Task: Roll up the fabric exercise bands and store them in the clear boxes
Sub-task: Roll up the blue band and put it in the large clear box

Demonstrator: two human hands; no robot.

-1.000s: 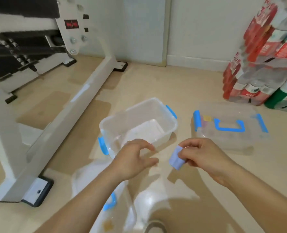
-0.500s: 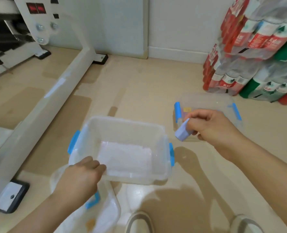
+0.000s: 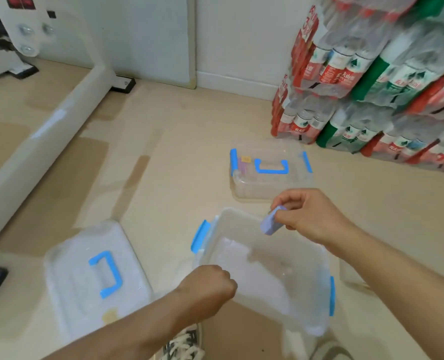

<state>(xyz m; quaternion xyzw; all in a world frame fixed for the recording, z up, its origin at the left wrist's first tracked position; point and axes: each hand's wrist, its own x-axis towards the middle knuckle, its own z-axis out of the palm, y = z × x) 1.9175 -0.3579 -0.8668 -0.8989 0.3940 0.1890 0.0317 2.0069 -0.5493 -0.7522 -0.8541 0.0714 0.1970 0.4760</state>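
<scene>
Lavender fabric exercise band (image 3: 271, 225), rolled into a short tight cylinder, is hanging just above the far rim of the open clear plastic box with blue latches (image 3: 317, 318) and is not yet inside it. Right hand (image 3: 313, 214) is pinching the roll between thumb and curled fingertips, with the roll pointing downward. Judged reason: a pinch across the coils is preventing the fabric from unwinding while it is in the air. Left hand (image 3: 208, 289) is sitting fisted at the near left rim of the same box, fingers curled and apparently gripping the wall, though the contact itself is hidden behind the knuckles. Box is appearing slightly tilted, and the hand is probably steadying and angling it so the mouth is facing the incoming roll. White glare is showing on the box bottom. Matching clear lid with blue handle (image 3: 85, 281) is lying flat on the beige floor (image 3: 189, 141) to the left, out of the drop path. Second clear box with its lid on (image 3: 254, 189) is standing farther off, right of centre, with something small and coloured inside at its left end, too blurred to identify. Shrink-wrapped packs of bottled water (image 3: 371, 87) are standing stacked at far right. White machine frame (image 3: 46, 141) is running along the left. Step in hand, as judged: lowering the roll into the open box and letting go.
</scene>
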